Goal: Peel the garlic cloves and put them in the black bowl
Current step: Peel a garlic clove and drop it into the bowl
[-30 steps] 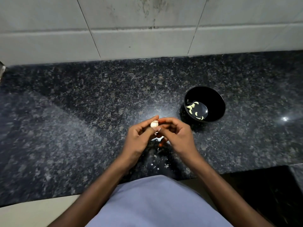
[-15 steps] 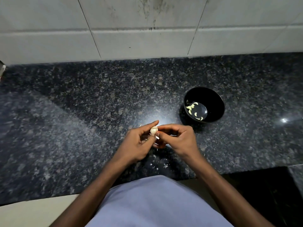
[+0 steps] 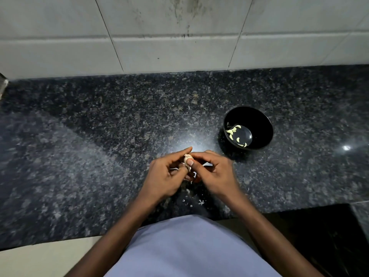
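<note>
A small pale garlic clove (image 3: 187, 157) sits between the fingertips of both hands, just above the dark granite counter. My left hand (image 3: 166, 176) pinches it from the left with thumb and forefinger. My right hand (image 3: 214, 173) holds it from the right, thumb pressed on its lower end. The black bowl (image 3: 259, 124) stands to the right and a little beyond the hands, with several peeled cloves (image 3: 233, 130) lying at its bottom left. Much of the clove is hidden by my fingers.
Small white scraps of garlic skin (image 3: 200, 202) lie on the speckled counter (image 3: 99, 146) below the hands. A white tiled wall (image 3: 179, 37) runs along the back. The counter's front edge (image 3: 60, 241) is near my body, with a dark recess at lower right.
Both hands have drifted slightly toward me and lower with the clove, and the fingers have shifted their hold on it. The bowl has not moved.
</note>
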